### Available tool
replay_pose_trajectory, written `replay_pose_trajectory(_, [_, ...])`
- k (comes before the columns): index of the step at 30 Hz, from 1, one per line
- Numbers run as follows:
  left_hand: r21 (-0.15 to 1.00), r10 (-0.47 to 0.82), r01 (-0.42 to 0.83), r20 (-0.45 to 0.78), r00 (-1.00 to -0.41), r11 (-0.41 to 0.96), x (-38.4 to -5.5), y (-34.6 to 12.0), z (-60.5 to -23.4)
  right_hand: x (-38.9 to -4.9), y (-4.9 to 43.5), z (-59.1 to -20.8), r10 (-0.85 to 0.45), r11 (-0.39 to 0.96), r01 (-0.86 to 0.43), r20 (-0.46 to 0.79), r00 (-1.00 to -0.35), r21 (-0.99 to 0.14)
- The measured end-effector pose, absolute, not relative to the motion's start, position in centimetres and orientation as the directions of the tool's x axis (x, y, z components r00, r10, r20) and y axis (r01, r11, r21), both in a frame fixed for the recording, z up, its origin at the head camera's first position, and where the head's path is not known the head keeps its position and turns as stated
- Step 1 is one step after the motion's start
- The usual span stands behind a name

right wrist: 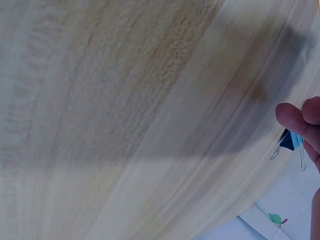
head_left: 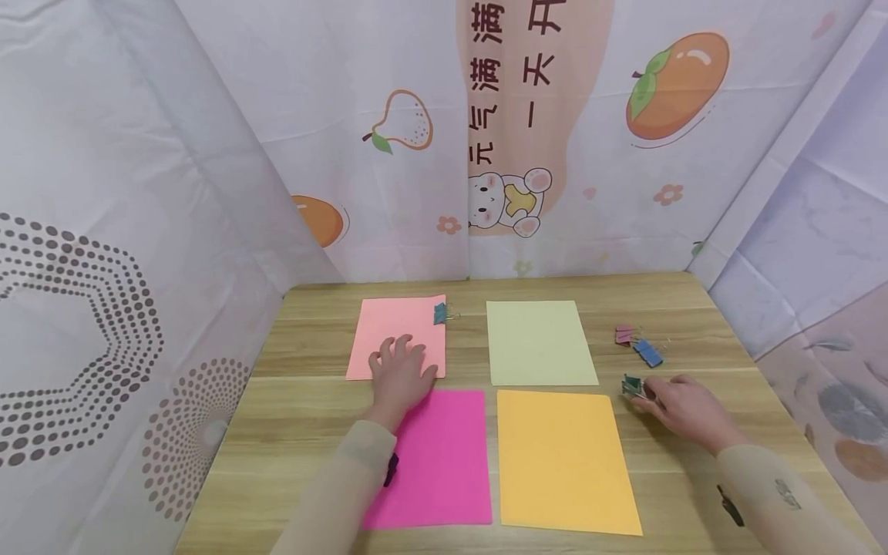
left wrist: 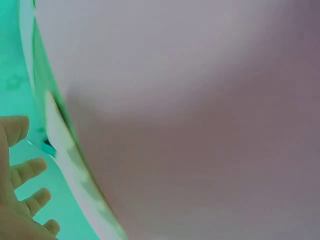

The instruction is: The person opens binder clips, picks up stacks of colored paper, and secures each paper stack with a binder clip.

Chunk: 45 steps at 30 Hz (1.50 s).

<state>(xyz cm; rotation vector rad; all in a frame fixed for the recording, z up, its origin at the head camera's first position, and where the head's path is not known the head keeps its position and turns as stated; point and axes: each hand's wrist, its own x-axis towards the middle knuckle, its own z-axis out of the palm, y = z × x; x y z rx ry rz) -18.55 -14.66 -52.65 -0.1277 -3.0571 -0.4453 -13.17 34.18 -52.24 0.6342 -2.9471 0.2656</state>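
Observation:
My left hand (head_left: 401, 379), fingers spread and slightly bent, is at the lower part of a light pink sheet (head_left: 381, 324). A teal binder clip (head_left: 440, 313) grips that sheet's upper right edge. My right hand (head_left: 690, 412) pinches a dark green binder clip (head_left: 632, 385) by its wire handles, right of the paper sheets. Just beyond it on the table lie a purple-pink binder clip (head_left: 623, 334) and a blue binder clip (head_left: 648, 353). In the left wrist view the fingers (left wrist: 30, 172) appear at the left edge, near the teal clip (left wrist: 48, 148).
A pale yellow-green sheet (head_left: 541, 343) lies at the back centre of the wooden table (head_left: 277, 447). In front are a magenta sheet (head_left: 444, 462), partly under my left forearm, and an orange-yellow sheet (head_left: 565, 462). Printed cloth (head_left: 388, 200) hangs behind the table's back edge.

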Motion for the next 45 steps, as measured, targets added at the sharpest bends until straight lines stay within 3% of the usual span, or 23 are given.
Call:
replay_pose_trajectory(12, [0.287,0.254,0.233,-0.035,-0.967,0.929,-19.2,-9.1,-52.5,-13.2,34.0,-52.1,-0.391,0.901,-0.411,0.147,-0.908,-0.139])
replay_pose_trajectory(19, [0.268,0.285,0.249,-0.102,-0.953,0.931,-19.6,-6.5,-53.3,-13.3,34.1,-52.4,-0.389,0.902,-0.408,0.143,-0.910,-0.141])
replay_pose_trajectory(32, [0.339,0.145,0.095,-0.126,-0.981,0.936,-20.0,-2.1,-53.4,-13.5,34.4,-52.9,-0.405,0.893,-0.431,0.187,-0.895,-0.128])
replay_pose_trajectory(45, [0.313,-0.048,-0.075,-0.091,-0.995,0.947,-20.0,1.5,-54.7,-13.6,34.8,-53.2,-0.408,0.888,-0.438,0.200,-0.891,-0.139])
